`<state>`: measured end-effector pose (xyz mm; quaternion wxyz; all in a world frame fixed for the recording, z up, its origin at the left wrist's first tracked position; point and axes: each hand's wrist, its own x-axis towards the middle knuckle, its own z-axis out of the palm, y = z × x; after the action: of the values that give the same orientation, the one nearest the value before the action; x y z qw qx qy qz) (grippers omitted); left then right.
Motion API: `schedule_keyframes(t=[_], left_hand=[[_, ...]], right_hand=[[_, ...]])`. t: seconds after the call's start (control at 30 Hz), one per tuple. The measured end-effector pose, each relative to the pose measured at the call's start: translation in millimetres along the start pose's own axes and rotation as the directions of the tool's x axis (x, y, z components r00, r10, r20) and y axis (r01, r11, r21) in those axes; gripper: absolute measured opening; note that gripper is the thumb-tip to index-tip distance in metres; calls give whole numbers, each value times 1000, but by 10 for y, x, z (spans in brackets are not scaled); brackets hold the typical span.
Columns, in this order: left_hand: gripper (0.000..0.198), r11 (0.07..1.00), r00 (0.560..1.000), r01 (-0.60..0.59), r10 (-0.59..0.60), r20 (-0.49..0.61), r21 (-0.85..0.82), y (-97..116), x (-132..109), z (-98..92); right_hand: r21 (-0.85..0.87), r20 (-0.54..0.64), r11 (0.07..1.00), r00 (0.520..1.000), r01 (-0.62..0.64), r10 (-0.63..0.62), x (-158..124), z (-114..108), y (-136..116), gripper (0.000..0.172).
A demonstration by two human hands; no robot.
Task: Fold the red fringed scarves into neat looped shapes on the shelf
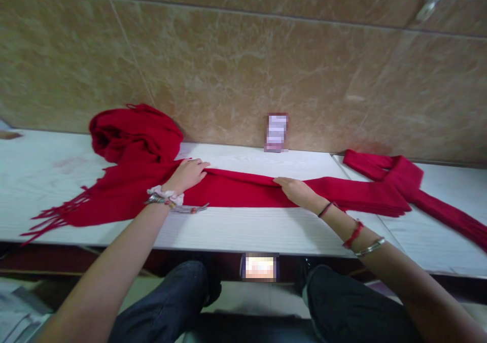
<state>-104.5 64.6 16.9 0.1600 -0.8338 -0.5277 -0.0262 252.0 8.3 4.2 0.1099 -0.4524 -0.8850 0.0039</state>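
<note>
A red scarf (236, 188) with a fringed left end lies stretched along a white tabletop (228, 231). My left hand (186, 175) rests on its left part, with the fingers closed at the far edge. Farther right, my right hand (297, 192) pinches the same edge, where the cloth shows a narrow fold. Both thumbs are partly hidden. Behind my left hand, a bunched heap of red knit cloth (137, 132) adjoins the scarf. To the right, more red cloth (405, 175) lies folded and looped, with a strip running off toward the right edge.
A brown tiled wall (228, 74) borders the back of the table. Against it stands a small blurred-out card or packet (276, 132). Another blurred bright item (260, 267) is below the table's front edge, between my knees. Seams cross the white surface at right.
</note>
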Motion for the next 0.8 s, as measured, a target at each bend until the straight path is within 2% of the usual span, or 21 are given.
schedule_keyframes(t=[0.13,0.23,0.3,0.37,0.47,0.6,0.7,0.8], left_hand=[[36,996,995,33,-40,-94,-82,-84,11,-126],[38,990,986,-9,-14,-166,-140,-144,-36,-243],[37,981,992,-75,55,-115,-178,-184,-93,-279],[39,966,991,-132,137,6,-222,-227,-154,-262],[49,965,978,-123,158,138,-233,-296,-217,-157],[52,964,989,-71,100,104,-255,-399,-242,18],[43,949,994,-47,76,79,-312,-468,-270,110],[36,973,997,40,-24,72,-226,-484,-342,102]], right_hand=[[114,-112,991,990,-69,82,0,-11,53,40],[174,-190,982,976,-73,106,-43,-20,103,40],[201,-225,978,970,-51,96,-91,-20,127,40],[206,-220,978,974,-9,55,-141,-6,139,40],[159,-154,986,988,52,-28,-193,46,144,42],[87,-94,995,995,44,-36,-208,124,169,53],[97,-81,994,996,46,-38,-205,145,212,52],[124,-85,991,996,50,-40,-210,138,243,51]])
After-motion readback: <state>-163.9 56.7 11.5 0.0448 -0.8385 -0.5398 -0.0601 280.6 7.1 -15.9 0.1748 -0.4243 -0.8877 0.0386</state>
